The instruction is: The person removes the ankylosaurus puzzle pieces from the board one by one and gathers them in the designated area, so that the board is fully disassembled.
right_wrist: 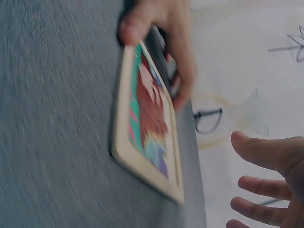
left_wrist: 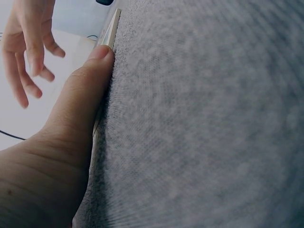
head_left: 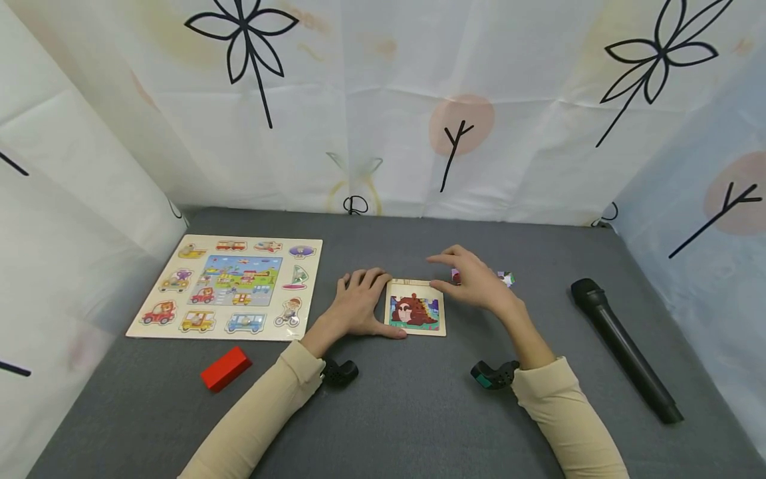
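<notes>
A small wooden picture puzzle [head_left: 415,313] with a reddish-brown animal in a pale frame lies flat on the table. My left hand [head_left: 358,305] holds it at its left side, the thumb along the near edge and the index finger by the far left corner. In the right wrist view the puzzle [right_wrist: 154,109] shows its picture face, with the left hand [right_wrist: 164,28] at its far end. My right hand [head_left: 475,283] hovers over the right far corner, its fingers loosely spread and holding nothing. Colourful puzzle pieces [head_left: 507,278] lie partly hidden behind the right hand.
A large vehicle peg puzzle board [head_left: 226,319] lies to the left. In front of it is a red block [head_left: 226,369]. A black microphone [head_left: 625,349] lies on the right of the grey table [head_left: 419,426]. White patterned cloth [head_left: 383,100] stands behind and at both sides.
</notes>
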The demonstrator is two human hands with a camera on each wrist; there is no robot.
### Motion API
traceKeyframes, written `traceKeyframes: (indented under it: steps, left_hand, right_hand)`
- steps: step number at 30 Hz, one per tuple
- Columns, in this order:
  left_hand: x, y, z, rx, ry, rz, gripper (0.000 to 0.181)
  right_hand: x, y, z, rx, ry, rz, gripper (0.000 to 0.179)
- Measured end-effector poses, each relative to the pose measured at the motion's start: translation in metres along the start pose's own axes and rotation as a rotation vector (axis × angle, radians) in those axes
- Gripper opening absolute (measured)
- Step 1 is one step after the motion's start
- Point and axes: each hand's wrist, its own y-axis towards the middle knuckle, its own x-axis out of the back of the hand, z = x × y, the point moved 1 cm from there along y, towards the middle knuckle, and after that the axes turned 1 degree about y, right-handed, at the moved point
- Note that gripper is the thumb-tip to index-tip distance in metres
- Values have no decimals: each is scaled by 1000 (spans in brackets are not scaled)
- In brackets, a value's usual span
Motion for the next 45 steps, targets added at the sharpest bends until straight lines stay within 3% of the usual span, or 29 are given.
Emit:
traceKeyframes:
  steps: [9,15,23,45]
  left_hand:
    - [0,-1,-1,-10,4,-14,113]
    - [0,-2,-1,-11,-10,-22,113]
    - [-1,-1,-1,-9,-13,-9,114]
    - [0,-1,0,-14,3,-16,113]
  right_hand:
    - [-31,11,20,51,40,100,51]
    - [-45,15,26,115,-2,117,45]
    - [-57,17,31,125,-37,161,41]
    - [-62,17,34,89,-43,164,38]
